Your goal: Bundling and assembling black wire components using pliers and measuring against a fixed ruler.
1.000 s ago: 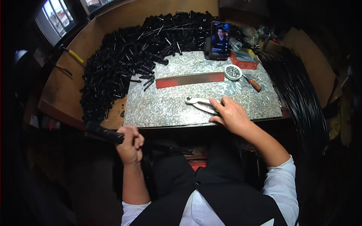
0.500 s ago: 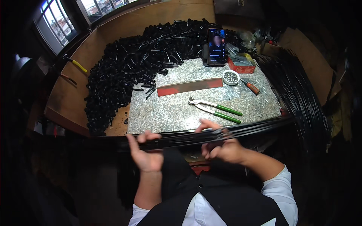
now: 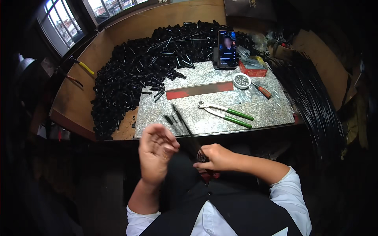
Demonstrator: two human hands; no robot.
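Observation:
My right hand [image 3: 215, 157] is closed around a bundle of thin black rods [image 3: 193, 142] in front of the table's near edge. The rods slant up and left, and their far ends fan out blurred over the stone slab. Beside the bundle, to its left, my left hand [image 3: 156, 151] is raised with fingers loosely curled and apart, holding nothing. Beyond the hands, pincers [image 3: 236, 118] with green handles lie on the slab. Behind them lies a long flat strip [image 3: 200, 91], red and brown.
Black tubular parts [image 3: 130, 74] are heaped at the back left, inside a wooden rim [image 3: 71, 102]. Long black rods [image 3: 311, 90] hang over the right edge. A phone [image 3: 227, 49] stands behind a white bowl [image 3: 241, 81] of small metal pieces, a red box [image 3: 253, 71] and a screwdriver [image 3: 264, 92].
The bundle has swung from lying level across both hands to slanting up and left from my right hand. My left hand has let go and risen.

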